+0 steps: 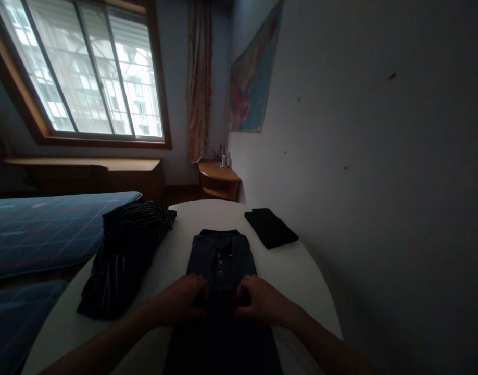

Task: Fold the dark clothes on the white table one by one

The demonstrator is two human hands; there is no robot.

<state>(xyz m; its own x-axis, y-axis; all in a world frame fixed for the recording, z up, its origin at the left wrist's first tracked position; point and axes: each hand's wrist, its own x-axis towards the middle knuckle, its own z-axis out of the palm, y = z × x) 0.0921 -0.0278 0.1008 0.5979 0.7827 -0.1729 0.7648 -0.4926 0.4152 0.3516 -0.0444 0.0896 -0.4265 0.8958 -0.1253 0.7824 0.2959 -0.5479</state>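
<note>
A dark navy polo shirt [223, 255] lies on the round white table [305, 281], its collar facing away from me and its button placket up. The sides are folded in, making a narrow shape, and the lower part runs toward me. At the shirt's left edge my left hand [188, 297] is closed, gripping the cloth. My right hand [260, 299] grips the opposite edge in the same way, level with the left. Both sets of fingertips are partly lost in the dark fabric.
A heap of black striped clothing [122, 260] rests at the table's left edge. A folded black garment [272, 229] lies at the back right. A plaid blue mattress [47, 229] stands left of the table, and a white wall [379, 219] rises on the right.
</note>
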